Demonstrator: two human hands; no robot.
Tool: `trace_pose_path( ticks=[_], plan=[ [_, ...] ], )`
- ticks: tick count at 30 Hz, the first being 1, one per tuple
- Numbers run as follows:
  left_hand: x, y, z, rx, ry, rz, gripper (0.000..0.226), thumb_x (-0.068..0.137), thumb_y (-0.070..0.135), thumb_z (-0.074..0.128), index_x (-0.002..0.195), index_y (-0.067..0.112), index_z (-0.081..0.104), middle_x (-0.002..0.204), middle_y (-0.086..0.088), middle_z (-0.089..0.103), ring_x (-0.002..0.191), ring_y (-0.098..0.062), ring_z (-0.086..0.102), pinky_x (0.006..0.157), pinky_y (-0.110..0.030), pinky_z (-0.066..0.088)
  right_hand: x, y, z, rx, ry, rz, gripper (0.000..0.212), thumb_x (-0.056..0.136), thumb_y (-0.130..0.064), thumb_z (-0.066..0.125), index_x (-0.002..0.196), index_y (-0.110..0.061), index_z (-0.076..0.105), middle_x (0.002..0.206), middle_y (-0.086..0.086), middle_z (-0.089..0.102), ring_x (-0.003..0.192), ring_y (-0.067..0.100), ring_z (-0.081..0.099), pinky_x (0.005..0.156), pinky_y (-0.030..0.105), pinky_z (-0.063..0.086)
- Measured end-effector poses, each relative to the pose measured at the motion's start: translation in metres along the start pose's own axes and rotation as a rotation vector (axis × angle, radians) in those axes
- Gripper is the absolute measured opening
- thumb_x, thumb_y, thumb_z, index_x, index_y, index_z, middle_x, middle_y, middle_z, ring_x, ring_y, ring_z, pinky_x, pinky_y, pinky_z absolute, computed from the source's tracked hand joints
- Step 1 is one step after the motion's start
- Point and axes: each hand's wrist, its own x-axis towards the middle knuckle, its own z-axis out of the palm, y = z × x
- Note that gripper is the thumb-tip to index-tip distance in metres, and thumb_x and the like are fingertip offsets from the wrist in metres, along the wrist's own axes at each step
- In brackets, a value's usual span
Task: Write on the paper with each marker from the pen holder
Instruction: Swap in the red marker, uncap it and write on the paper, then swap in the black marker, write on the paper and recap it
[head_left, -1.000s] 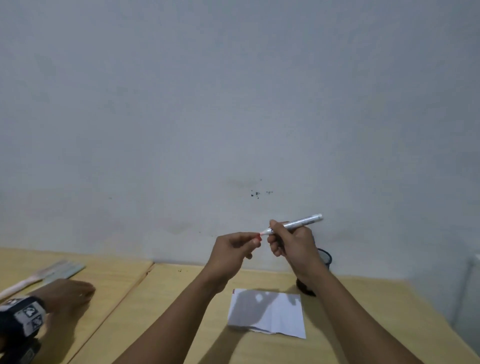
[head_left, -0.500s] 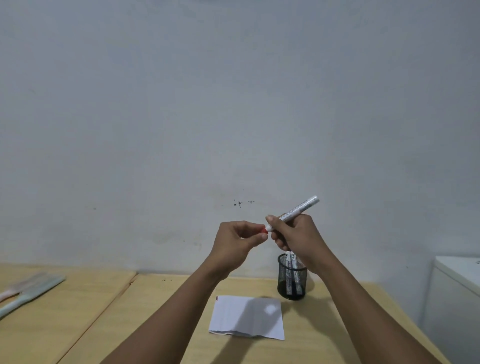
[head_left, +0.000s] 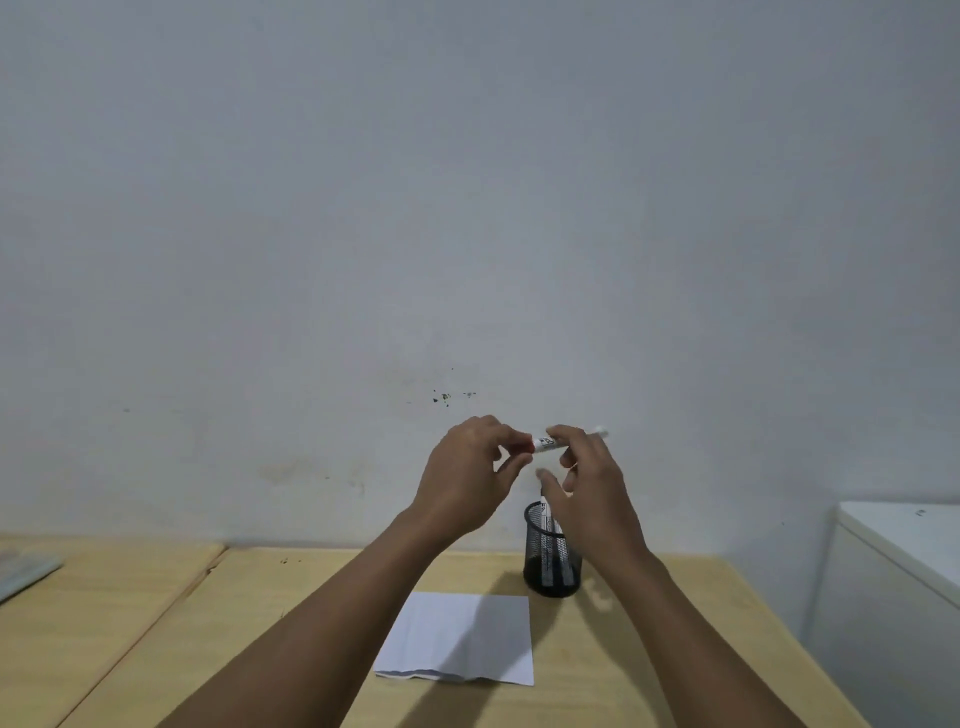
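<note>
Both hands are raised in front of the wall, above the table. A white marker lies almost level between them. My left hand pinches its left end, which is hidden in the fingers. My right hand holds the barrel with thumb and forefinger, and its other fingers are spread. Below the right hand a black mesh pen holder with markers in it stands on the wooden table. A white sheet of paper lies flat in front of the holder, partly shadowed by my arms.
A white cabinet stands close to the table's right side. A second wooden table adjoins on the left, with a pale flat object at the frame's edge. The grey wall rises right behind the tables.
The marker has dropped from a tilt to nearly level and its red end has gone into my left fingers. My right fingers have loosened and spread. The other person's hand at the left has left view.
</note>
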Motion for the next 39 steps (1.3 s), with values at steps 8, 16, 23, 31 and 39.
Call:
trace_pose_path(
  ticks=[8, 16, 23, 31, 39],
  plan=[
    [0.016, -0.022, 0.052, 0.064, -0.16, -0.106, 0.035, 0.093, 0.04, 0.059, 0.126, 0.031, 0.058, 0.103, 0.014, 0.071, 0.089, -0.008, 0.063, 0.082, -0.034, 0.054, 0.032, 0.041, 0.0, 0.067, 0.085, 0.109, 0.023, 0.098, -0.015, 0.064, 0.12, -0.011, 0.069, 0.103, 0.009, 0.07, 0.079, 0.004, 0.061, 0.066, 0.009, 0.043],
    [0.015, -0.048, 0.106, 0.08, -0.391, -0.361, 0.039, 0.097, 0.03, 0.053, 0.135, 0.032, 0.047, 0.122, -0.002, 0.067, 0.111, -0.023, 0.061, 0.093, -0.045, 0.049, 0.032, 0.081, 0.021, 0.024, -0.123, 0.288, 0.053, 0.1, -0.005, 0.055, 0.147, -0.028, 0.043, 0.114, 0.007, 0.064, 0.089, 0.018, 0.065, 0.071, 0.032, 0.059],
    [0.015, -0.052, 0.132, 0.032, -0.482, -0.344, 0.046, 0.092, 0.023, 0.056, 0.134, 0.036, 0.044, 0.127, 0.0, 0.065, 0.111, -0.023, 0.061, 0.092, -0.048, 0.051, 0.035, 0.111, 0.038, -0.141, -0.207, 0.388, 0.031, 0.101, -0.023, 0.051, 0.124, -0.045, 0.047, 0.103, -0.001, 0.073, 0.101, 0.029, 0.064, 0.082, 0.038, 0.04],
    [0.018, -0.06, 0.142, 0.062, -0.369, -0.299, 0.031, 0.093, 0.024, 0.056, 0.124, 0.032, 0.055, 0.117, 0.004, 0.07, 0.105, -0.019, 0.064, 0.093, -0.048, 0.048, 0.033, 0.115, 0.039, -0.296, -0.247, 0.389, 0.033, 0.106, -0.02, 0.041, 0.133, -0.027, 0.06, 0.135, -0.001, 0.062, 0.121, 0.022, 0.058, 0.096, 0.039, 0.029],
    [0.046, -0.061, 0.098, -0.03, -0.095, -0.305, 0.025, 0.098, 0.034, 0.051, 0.123, 0.036, 0.049, 0.1, 0.011, 0.071, 0.096, -0.014, 0.062, 0.09, -0.044, 0.036, 0.044, 0.086, 0.033, 0.003, -0.174, 0.311, 0.027, 0.096, -0.041, 0.062, 0.12, -0.03, 0.065, 0.103, -0.012, 0.07, 0.096, 0.01, 0.066, 0.1, 0.045, 0.047]
  ],
)
